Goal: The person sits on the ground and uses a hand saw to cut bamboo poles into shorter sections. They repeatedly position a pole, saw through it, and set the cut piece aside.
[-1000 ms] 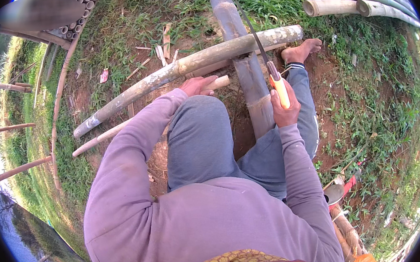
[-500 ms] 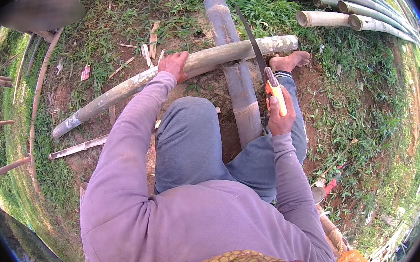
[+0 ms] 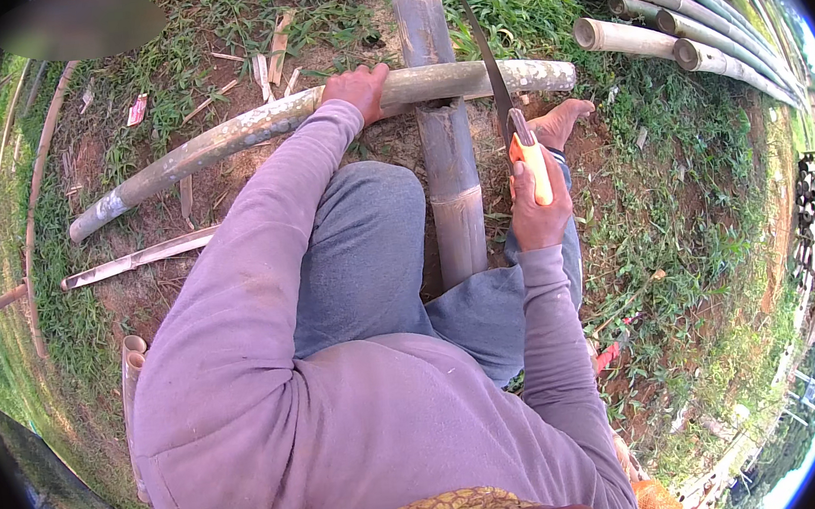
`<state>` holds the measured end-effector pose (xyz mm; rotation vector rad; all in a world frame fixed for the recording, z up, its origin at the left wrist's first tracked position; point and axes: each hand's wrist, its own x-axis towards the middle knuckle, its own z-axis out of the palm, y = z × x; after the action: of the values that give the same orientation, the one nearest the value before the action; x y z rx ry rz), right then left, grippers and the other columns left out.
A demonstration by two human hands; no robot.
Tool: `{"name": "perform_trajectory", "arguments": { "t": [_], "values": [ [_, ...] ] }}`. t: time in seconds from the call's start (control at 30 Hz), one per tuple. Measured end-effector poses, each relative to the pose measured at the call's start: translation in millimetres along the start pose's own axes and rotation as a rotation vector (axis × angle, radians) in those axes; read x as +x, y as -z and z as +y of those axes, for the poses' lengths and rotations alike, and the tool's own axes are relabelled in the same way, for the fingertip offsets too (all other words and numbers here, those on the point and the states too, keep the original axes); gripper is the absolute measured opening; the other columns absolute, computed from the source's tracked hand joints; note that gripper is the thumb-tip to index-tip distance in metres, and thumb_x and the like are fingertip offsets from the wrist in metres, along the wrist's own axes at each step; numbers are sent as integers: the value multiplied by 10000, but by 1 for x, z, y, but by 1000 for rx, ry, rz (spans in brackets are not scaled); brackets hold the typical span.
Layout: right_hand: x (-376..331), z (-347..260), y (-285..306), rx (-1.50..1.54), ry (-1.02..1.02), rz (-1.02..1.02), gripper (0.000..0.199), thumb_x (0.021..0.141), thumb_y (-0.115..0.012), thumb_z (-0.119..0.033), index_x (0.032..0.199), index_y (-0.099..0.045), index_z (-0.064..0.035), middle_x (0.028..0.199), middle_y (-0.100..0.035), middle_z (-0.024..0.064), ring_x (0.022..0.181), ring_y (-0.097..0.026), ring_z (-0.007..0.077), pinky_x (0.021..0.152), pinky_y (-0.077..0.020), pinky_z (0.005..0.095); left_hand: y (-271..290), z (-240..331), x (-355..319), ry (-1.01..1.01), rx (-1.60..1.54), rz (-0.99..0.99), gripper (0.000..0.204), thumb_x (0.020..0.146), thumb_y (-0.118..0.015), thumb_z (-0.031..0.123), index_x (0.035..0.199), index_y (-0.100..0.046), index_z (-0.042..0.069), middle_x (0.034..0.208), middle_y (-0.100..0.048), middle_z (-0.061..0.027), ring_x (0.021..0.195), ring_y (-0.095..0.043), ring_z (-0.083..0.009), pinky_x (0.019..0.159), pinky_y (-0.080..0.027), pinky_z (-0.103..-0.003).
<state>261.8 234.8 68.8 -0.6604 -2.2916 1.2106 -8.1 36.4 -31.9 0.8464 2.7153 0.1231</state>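
Note:
A pale, blotchy bamboo pole lies crosswise over a thicker grey bamboo length on the ground. My left hand is closed over the pole, a little left of the crossing. In my right hand is a handsaw, its orange handle inside my fingers. The saw's long dark blade points away from me and passes across the pole just right of the crossing. Whether its teeth touch the bamboo I cannot tell. My bare foot is just below the pole's right end.
Several cut bamboo poles are stacked at the far right. A split bamboo strip and wood slivers lie at the left and beyond the pole. Short bamboo tubes are beside my left elbow. Grass and bare soil surround me.
My left hand has shifted right along the pole, closer to the crossing. The view has moved slightly. My right hand still holds the saw in much the same pose.

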Motion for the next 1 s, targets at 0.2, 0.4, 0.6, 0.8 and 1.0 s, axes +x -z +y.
{"name": "perform_trajectory", "arguments": {
  "t": [0.2, 0.4, 0.6, 0.8, 1.0],
  "values": [
    [-80, -4, 46, 94, -74, -39, 446, 1051, -728, -114, 1451, -629, 56, 1336, -742, 188, 1191, -733, 248, 1043, -575, 381, -1, -6, -2, -17, -5, 28, 611, 874, -884, 363, 1332, -542, 149, 1286, -711, -154, 1181, -736, -382, 988, -596, -511],
    [27, 27, -22, 29, 101, 51, 401, 1057, -753, -134, 1398, -667, 60, 1220, -773, 155, 1075, -726, 178, 935, -594, 347, 9, 2, -1, -24, -6, 10, 621, 878, -887, 369, 1347, -545, 149, 1291, -710, -153, 1188, -734, -375, 991, -590, -509],
    [-35, 15, 26, 57, 14, 1, 446, 1061, -749, -208, 1393, -663, 78, 1263, -771, 176, 1096, -759, 235, 933, -607, 350, 13, -2, -5, 19, -18, 8, 616, 862, -892, 346, 1336, -551, 149, 1284, -712, -152, 1186, -734, -374, 990, -591, -507],
    [-88, 18, 50, 156, -71, -12, 508, 1079, -717, -255, 1421, -621, 108, 1283, -756, 193, 1128, -749, 255, 947, -616, 363, 1, -5, -2, -21, -6, 30, 613, 861, -883, 364, 1336, -554, 159, 1276, -715, -151, 1167, -741, -375, 971, -601, -512],
    [42, 39, -27, 106, 3, 28, 386, 1047, -747, -107, 1399, -680, 36, 1186, -782, 135, 981, -706, 150, 882, -593, 338, 13, 4, 2, -3, -2, 17, 615, 859, -883, 384, 1332, -562, 158, 1283, -717, -148, 1171, -742, -372, 971, -602, -511]
  ]
}}
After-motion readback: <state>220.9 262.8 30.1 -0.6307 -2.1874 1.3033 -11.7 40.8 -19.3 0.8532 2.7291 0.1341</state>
